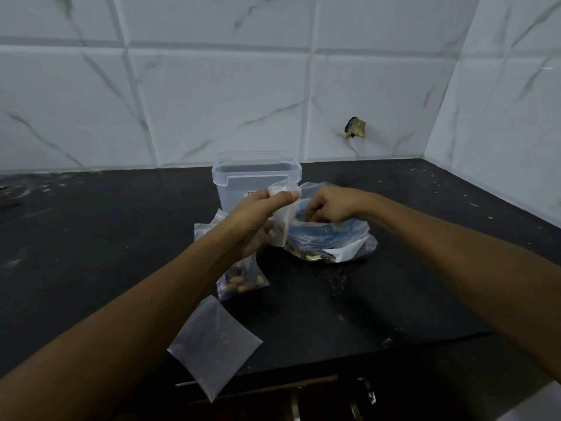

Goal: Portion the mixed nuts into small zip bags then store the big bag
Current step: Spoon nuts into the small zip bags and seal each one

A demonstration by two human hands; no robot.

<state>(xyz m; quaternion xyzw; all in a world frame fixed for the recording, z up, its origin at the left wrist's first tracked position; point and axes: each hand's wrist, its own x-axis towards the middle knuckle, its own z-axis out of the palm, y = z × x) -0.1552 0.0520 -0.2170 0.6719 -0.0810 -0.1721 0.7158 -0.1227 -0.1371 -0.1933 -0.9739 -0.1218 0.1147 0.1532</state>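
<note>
Head cam is looking down at a black stone counter (394,253) w/ white marbled wall tiles (212,101) behind. Left hand (255,220) is holding up a small clear zip bag (283,214), thumb and fingers pinching its top edge; whether anything's inside is hard to tell. Right hand (331,205) is reaching into the mouth of the big crumpled clear bag of mixed nuts (331,241), fingers curled downward, tips hidden by the plastic, so can't tell if it's gripping nuts. Big bag is sitting mid-counter, just in front of a clear plastic lidded container (255,177), partly blocked by both hands. Filled small zip bag w/ nuts (243,282) is lying under the left wrist, partly covered. Flat empty clear zip bag (212,344) is overhanging the counter's front edge, near the left forearm.
</note>
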